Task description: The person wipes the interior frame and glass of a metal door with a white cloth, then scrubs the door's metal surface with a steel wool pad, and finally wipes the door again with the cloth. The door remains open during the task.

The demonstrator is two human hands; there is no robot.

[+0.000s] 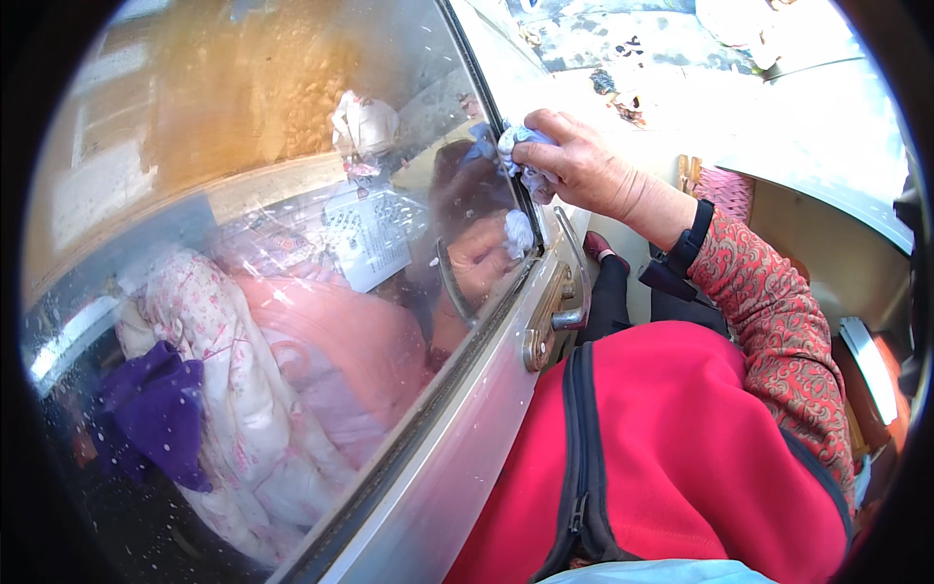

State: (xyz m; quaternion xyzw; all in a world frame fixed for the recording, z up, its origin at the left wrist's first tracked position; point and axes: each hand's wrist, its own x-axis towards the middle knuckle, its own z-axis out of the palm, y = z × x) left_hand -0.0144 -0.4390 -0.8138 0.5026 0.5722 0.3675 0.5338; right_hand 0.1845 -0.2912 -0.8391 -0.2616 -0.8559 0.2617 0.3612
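Note:
My right hand (580, 164) pinches a crumpled pale blue-and-white cloth (536, 150) against the lower edge of a glass pane (292, 168), beside its black rubber seal. Below that hand, a metal lever handle (580, 292) with a gold-coloured backplate (543, 336) sits on the light metal door frame (452, 467). Through the glass appears another hand (478, 252), seemingly my left hand, with a white cloth (519, 232) at its fingers. Reflections blur its grip. White droplet marks speckle the pane.
Behind the glass lie a purple cloth (157, 416), white floral fabric (226, 365) and a printed sheet (368, 241). A pink woven basket (726, 191) stands beyond my right forearm. My foot in a dark red shoe (606, 250) is below the handle. Bright light washes out the floor.

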